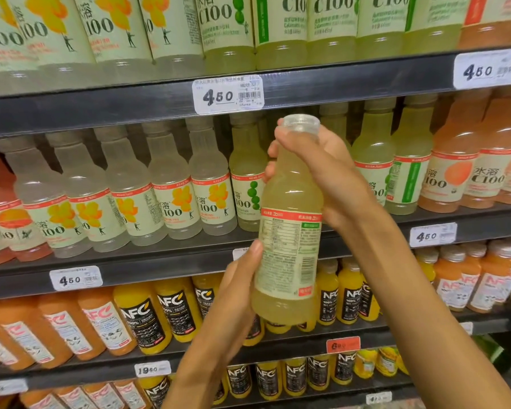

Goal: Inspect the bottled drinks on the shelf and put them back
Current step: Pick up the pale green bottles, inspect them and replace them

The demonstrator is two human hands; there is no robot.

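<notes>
I hold a pale yellow-green drink bottle (289, 219) upright in front of the middle shelf (160, 258). Its clear cap is at the top and the printed back of its label faces me. My right hand (322, 169) grips its neck and shoulder from the right. My left hand (236, 287) wraps the lower part from the left, thumb on the label. Behind the bottle, the row of lime C100 bottles (247, 184) shows a gap, partly hidden by my hand.
Clear lemon C100 bottles (171, 190) stand left on the middle shelf, orange ones (466, 172) right. The shelf above (130, 104) carries more C100 bottles and price tags (227, 94). Below stand NFC juice bottles (148, 314).
</notes>
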